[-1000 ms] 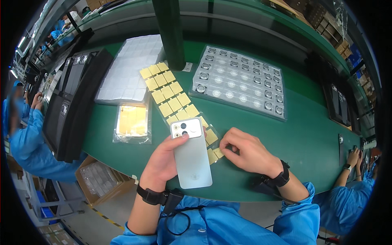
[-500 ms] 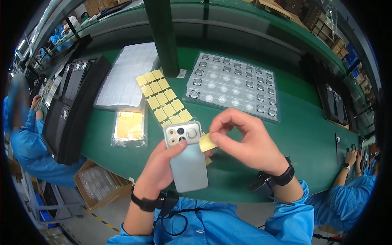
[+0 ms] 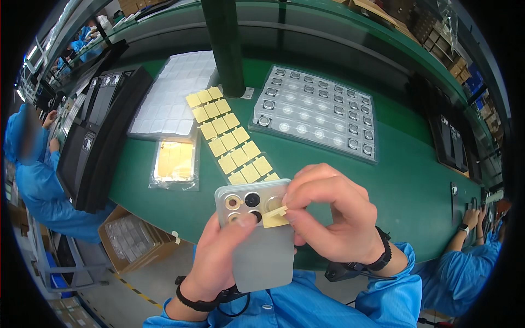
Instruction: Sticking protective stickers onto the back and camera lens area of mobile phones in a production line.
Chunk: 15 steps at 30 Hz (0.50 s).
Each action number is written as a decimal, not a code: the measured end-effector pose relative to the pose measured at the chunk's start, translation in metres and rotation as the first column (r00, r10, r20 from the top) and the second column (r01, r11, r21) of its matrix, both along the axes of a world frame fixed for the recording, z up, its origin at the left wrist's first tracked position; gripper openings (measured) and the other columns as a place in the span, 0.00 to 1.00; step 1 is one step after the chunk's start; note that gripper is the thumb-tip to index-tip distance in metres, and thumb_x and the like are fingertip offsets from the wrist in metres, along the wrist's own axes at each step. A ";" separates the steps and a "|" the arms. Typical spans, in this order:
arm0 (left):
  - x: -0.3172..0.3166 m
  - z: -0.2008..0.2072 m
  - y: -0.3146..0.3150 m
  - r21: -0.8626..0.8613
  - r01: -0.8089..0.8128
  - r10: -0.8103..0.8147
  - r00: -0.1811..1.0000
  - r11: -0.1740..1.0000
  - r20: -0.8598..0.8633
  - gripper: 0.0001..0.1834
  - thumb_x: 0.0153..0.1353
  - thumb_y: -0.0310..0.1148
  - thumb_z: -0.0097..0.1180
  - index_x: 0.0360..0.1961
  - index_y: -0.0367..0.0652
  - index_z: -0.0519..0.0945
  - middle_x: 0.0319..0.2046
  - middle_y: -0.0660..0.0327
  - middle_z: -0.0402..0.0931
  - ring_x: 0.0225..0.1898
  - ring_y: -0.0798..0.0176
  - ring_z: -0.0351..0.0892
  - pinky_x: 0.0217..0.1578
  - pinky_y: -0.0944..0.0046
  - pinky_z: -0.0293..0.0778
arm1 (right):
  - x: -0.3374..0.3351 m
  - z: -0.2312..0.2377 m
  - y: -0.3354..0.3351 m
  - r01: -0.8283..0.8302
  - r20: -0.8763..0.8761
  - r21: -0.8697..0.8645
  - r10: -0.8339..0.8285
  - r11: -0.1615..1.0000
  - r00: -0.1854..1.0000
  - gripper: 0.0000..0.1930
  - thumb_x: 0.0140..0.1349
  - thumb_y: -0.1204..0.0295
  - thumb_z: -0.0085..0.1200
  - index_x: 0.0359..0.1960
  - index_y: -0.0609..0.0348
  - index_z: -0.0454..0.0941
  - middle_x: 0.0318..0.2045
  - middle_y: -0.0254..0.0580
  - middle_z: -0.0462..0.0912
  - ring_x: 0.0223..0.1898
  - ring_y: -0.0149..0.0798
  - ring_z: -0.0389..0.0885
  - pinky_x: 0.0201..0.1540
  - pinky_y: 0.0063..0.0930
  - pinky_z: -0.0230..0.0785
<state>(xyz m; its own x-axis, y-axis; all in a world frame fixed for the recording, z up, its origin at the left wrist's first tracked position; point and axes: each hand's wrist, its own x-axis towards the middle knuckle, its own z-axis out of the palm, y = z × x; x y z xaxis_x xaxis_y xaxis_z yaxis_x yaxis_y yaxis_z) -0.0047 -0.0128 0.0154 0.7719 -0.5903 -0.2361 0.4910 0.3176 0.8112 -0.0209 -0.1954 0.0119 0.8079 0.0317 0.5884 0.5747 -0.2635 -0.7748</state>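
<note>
My left hand (image 3: 221,257) holds a silver phone back cover (image 3: 260,249) upright, camera block up, thumb resting by the lens holes. My right hand (image 3: 328,218) pinches a small yellow sticker (image 3: 275,217) and presses it against the cover's camera block. On the green table (image 3: 415,186) just beyond lies a strip of yellow stickers (image 3: 229,136) set in two rows on a backing sheet.
A grey tray of round lens parts (image 3: 317,112) sits at the back right. A bag of yellow stickers (image 3: 175,161) and a white sheet (image 3: 175,95) lie on the left, by black trays (image 3: 95,136). A dark post (image 3: 224,46) stands behind. Workers in blue sit either side.
My right hand picked a yellow sticker off the strip and brought it to the cover's camera block. My left hand lifted the cover closer.
</note>
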 end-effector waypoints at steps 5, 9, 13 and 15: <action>-0.002 0.004 -0.004 0.016 -0.009 0.009 1.000 1.000 -0.013 0.34 0.66 0.49 0.42 0.62 0.29 0.63 0.49 0.46 0.76 0.46 0.55 0.81 0.44 0.61 0.78 | 0.000 0.001 -0.001 0.019 0.086 -0.069 -0.013 0.997 0.996 0.11 0.51 0.85 0.62 0.35 0.62 0.77 0.31 0.41 0.81 0.32 0.40 0.81 0.45 0.35 0.74; -0.005 0.003 -0.004 -0.007 -0.017 0.017 1.000 1.000 -0.005 0.34 0.66 0.48 0.43 0.62 0.29 0.63 0.49 0.46 0.76 0.46 0.56 0.81 0.44 0.61 0.78 | -0.002 0.004 -0.002 0.032 0.083 -0.092 -0.025 0.995 0.996 0.10 0.50 0.85 0.61 0.34 0.62 0.77 0.31 0.42 0.81 0.32 0.41 0.81 0.52 0.40 0.74; -0.006 0.004 -0.004 0.005 -0.038 0.038 0.999 0.999 -0.003 0.34 0.66 0.49 0.44 0.62 0.29 0.63 0.49 0.46 0.76 0.46 0.56 0.81 0.44 0.61 0.78 | -0.004 0.006 -0.001 0.033 0.074 -0.100 -0.025 0.994 0.997 0.10 0.50 0.85 0.61 0.34 0.62 0.77 0.30 0.42 0.81 0.32 0.40 0.81 0.54 0.42 0.73; -0.007 0.004 -0.003 0.013 -0.046 0.046 0.999 0.999 0.011 0.34 0.66 0.49 0.44 0.62 0.29 0.63 0.49 0.47 0.76 0.46 0.56 0.81 0.44 0.61 0.78 | -0.004 0.006 -0.001 0.029 0.071 -0.098 -0.022 0.995 0.997 0.10 0.50 0.85 0.61 0.34 0.62 0.77 0.30 0.42 0.81 0.32 0.40 0.82 0.54 0.43 0.73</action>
